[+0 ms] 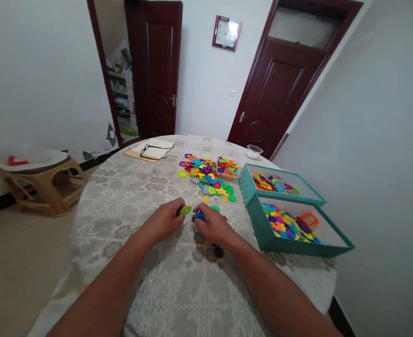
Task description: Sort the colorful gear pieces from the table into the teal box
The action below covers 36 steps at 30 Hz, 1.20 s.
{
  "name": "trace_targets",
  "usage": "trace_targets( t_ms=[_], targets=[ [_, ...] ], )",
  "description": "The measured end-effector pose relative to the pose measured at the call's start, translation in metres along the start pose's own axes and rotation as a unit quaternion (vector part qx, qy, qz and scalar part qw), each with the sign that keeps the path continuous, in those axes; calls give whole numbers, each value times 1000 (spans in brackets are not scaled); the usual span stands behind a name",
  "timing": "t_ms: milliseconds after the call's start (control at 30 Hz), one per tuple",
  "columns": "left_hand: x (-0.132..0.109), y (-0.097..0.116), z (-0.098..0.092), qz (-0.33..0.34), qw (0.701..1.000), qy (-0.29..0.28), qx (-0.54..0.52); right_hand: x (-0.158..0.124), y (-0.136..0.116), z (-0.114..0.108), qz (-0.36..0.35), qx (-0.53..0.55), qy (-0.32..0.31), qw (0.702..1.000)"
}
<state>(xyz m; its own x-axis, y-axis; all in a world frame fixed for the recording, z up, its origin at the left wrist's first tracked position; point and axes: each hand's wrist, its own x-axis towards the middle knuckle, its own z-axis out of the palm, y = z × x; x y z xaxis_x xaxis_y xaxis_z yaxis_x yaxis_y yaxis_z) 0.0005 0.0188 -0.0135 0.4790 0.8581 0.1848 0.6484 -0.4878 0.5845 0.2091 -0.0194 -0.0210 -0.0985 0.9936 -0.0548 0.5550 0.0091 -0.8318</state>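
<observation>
Left grip on green disc — right grip on blue piece

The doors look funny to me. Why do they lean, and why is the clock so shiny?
In the head view the wide lens bends the edges, so the left door and right door lean; glare whitens the clock face; the light is soft and even, with faint shadows under the left hand, pinching a green piece, and the right hand, gripping a blue piece.
</observation>
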Motion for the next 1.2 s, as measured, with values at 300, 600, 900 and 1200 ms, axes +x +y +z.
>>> trace_targets(
  t_ms=[300,600,900,1200],
  targets=[
    [-2,27,18,111,983,143,23,11,-7,9,221,547,-43,806],
    [0,32,27,144,984,95,33,10,-6,4,248,601,-84,755],
    [-4,38,22,198,963,181,-13,14,1,8,219,574,-115,780],
    [-4,31,18,171,958,230,11,2,-6,-51,98,527,-68,841]
  ],
)
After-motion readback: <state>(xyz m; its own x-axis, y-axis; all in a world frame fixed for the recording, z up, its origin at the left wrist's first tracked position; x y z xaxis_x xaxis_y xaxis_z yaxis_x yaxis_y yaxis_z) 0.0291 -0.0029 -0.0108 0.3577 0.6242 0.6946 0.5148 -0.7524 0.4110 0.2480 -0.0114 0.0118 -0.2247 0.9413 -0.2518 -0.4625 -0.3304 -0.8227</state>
